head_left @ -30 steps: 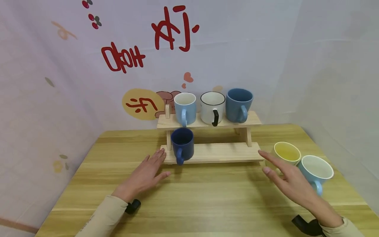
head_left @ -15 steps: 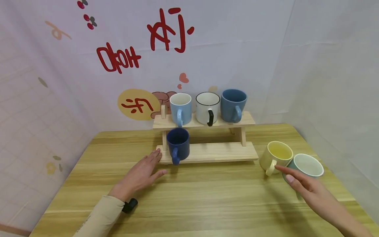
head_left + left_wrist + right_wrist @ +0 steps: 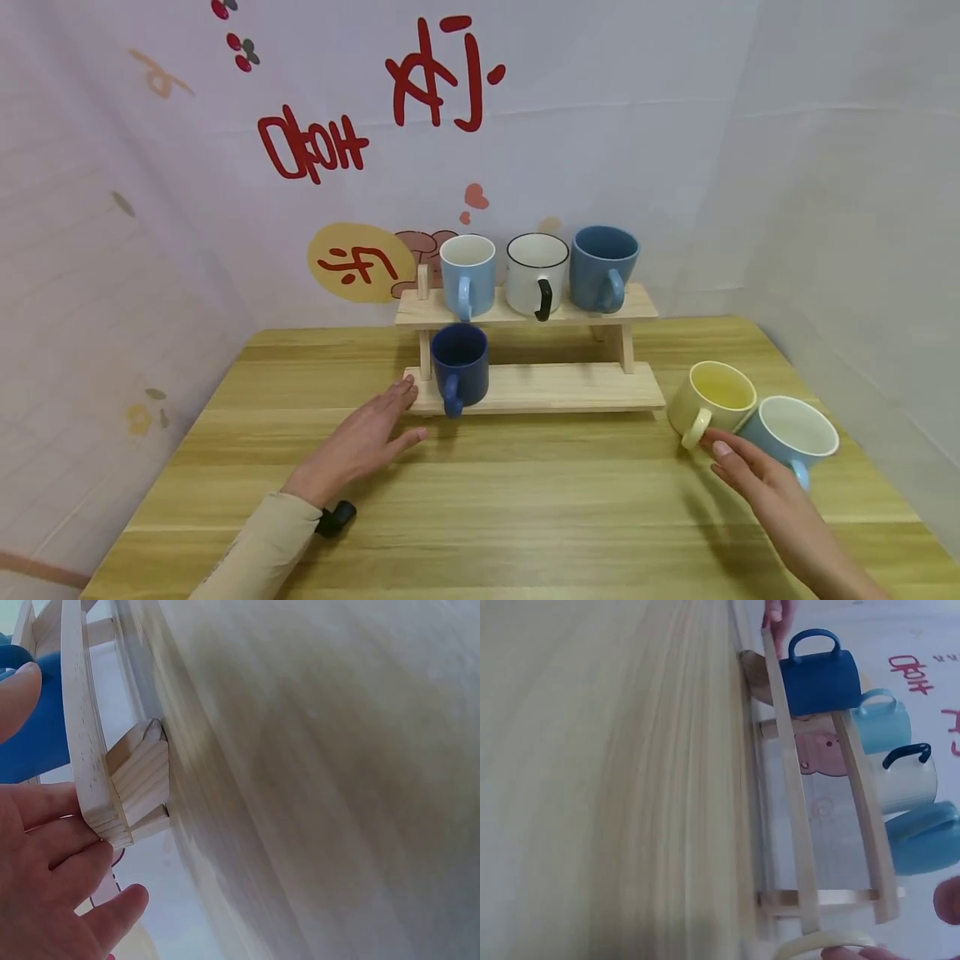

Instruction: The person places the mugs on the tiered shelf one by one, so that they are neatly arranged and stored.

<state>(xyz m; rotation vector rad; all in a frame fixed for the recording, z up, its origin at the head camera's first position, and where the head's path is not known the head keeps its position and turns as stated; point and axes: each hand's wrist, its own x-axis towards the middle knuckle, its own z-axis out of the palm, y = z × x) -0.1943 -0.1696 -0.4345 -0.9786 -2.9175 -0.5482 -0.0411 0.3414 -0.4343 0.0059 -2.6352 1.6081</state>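
My left hand (image 3: 360,442) rests its outstretched fingertips against the left end of the wooden two-tier rack (image 3: 570,387). Beside those fingers a dark blue mug (image 3: 461,367) stands on the lower shelf. At the right, my right hand (image 3: 768,492) has its fingertips at the handle of a yellow mug (image 3: 708,404). In the right wrist view the fingers are by the cream handle (image 3: 821,941), while the thumb (image 3: 949,900) stays apart from it. A light blue mug (image 3: 795,433) stands just behind the right hand, partly covered by it.
On the upper shelf stand a light blue mug (image 3: 468,279), a white mug (image 3: 536,279) with a black handle, and a grey-blue mug (image 3: 602,271). A printed cloth (image 3: 637,125) hangs behind the wooden table (image 3: 525,517).
My right hand has moved from over the yellow mug, back and to the right, then in to its handle. My left hand has stayed at the rack's end.
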